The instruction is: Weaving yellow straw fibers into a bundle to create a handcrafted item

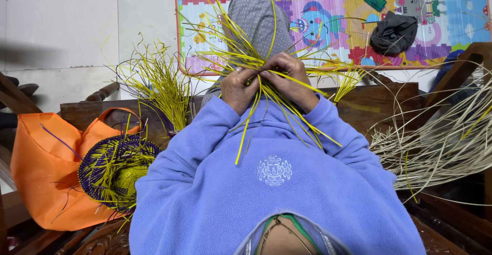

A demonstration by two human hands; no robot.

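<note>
left hand: clamped on yellow strips
right hand: clamped on same strips, touching left
bag: orange, bench's left edge

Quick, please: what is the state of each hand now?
Left hand: closed on the yellow strips.
Right hand: closed on the same yellow strips.

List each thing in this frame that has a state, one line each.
left hand: closed on the yellow strips
right hand: closed on the same strips, touching the left hand
yellow strips: bunched between the hands, loose ends fanned out
orange bag: slumped open
purple and yellow woven piece: unfinished, strands sticking out
pale strips: loose pile
dark cloth: crumpled on the play mat
</note>
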